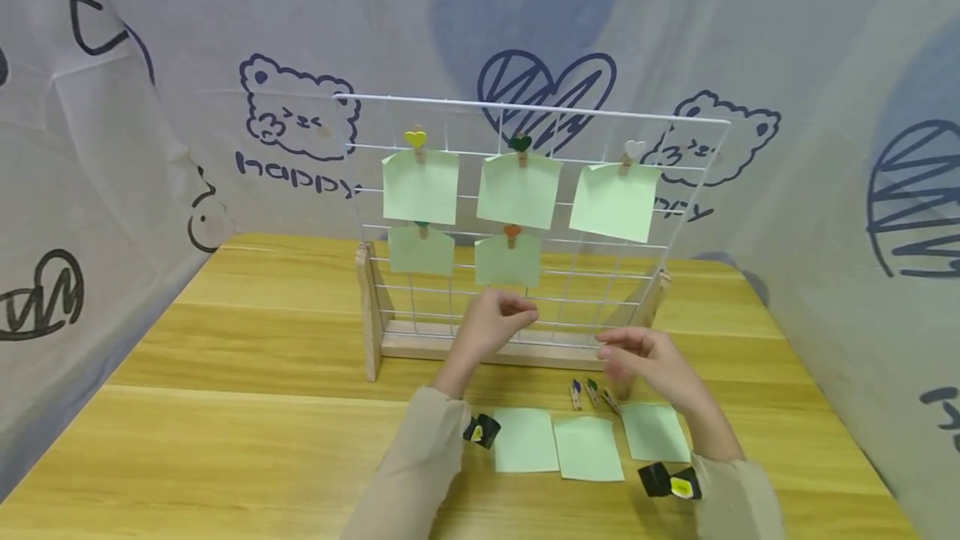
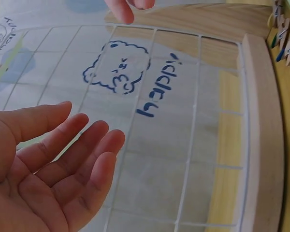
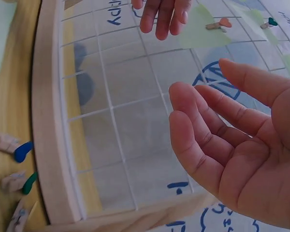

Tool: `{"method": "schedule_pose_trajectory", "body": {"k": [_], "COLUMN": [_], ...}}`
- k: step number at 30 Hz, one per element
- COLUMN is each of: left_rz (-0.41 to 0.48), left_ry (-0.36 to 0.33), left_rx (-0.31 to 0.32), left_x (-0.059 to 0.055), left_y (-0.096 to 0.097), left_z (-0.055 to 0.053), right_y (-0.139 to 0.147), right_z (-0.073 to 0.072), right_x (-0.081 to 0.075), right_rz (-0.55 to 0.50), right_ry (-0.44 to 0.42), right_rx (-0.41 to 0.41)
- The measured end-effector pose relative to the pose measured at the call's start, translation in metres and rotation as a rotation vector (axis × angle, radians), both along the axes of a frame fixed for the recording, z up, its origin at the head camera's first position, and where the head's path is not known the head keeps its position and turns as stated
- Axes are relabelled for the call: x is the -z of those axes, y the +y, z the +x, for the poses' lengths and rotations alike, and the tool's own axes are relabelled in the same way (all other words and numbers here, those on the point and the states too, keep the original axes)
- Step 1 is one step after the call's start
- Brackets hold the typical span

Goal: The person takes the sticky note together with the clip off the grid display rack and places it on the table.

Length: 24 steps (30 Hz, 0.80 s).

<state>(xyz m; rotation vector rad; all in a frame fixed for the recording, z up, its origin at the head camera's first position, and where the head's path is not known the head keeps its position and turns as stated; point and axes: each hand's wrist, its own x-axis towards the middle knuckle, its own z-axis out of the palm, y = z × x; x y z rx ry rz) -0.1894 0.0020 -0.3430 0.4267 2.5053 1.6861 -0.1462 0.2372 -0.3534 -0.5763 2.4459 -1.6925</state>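
My left hand (image 1: 495, 323) is in front of the white wire grid (image 1: 465, 197), just below a pale green note (image 1: 495, 269) pegged with an orange heart clothespin (image 1: 512, 232). Its fingers are loosely bent, with nothing in them in the left wrist view. By the grid's lower right part is my right hand (image 1: 648, 365), above several small clothespins (image 1: 592, 393). In the right wrist view its palm is bare and its thumb stands apart from the fingers. Three notes hang in the grid's upper row, under yellow, dark green and white hearts; two hang below.
Three loose pale green notes (image 1: 588, 448) lie on the wooden table (image 1: 225, 407), nearer than the clothespins. A wooden stand (image 1: 369, 315) holds the grid upright. Behind it hangs a printed white cloth (image 1: 300, 7).
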Motion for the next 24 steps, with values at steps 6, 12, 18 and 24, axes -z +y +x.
{"method": "schedule_pose_trajectory", "body": {"k": [6,12,18,24], "left_rz": [0.036,0.044,0.049,0.048], "left_ry": [0.039,0.091,0.147,0.195], "left_rx": [-0.016,-0.034,-0.052,-0.075], "left_x": [-0.009,-0.018,-0.027,-0.037], "left_y": [-0.011,-0.019,-0.025,-0.031], "left_z": [0.002,0.003,0.002,0.001], "right_y": [-0.011,-0.021,-0.031,-0.044], "right_z": [-0.009,-0.017,-0.021,-0.023], "right_x": [-0.011,-0.019,-0.025,-0.028], "right_rz": [0.005,0.014,0.016,0.017], "right_ry": [0.045,0.063,0.07,0.09], "right_rx": [-0.008,-0.021,-0.011,0.049]}}
